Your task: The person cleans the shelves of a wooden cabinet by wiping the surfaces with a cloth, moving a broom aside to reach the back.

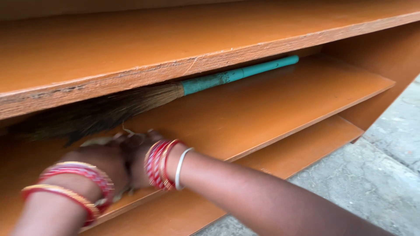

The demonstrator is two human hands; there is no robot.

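My left hand (98,159) and my right hand (139,150) are pressed close together on the middle shelf (271,109) of an orange wooden rack, at the lower left. Both wrists carry red and gold bangles, and the right also has a white one. Pale scraps (97,141), perhaps a cloth, show at the edges of the hands. Motion blur hides whether the fingers grip anything. Just behind the hands lies a broom with dark bristles (87,116) and a teal handle (240,73), running back to the right under the top board.
The top board (131,48) overhangs the shelf, with a rough, chipped front edge. A lower shelf (306,146) sits beneath. The rack's side panel (385,57) closes the right end. Grey concrete ground (376,175) lies to the right.
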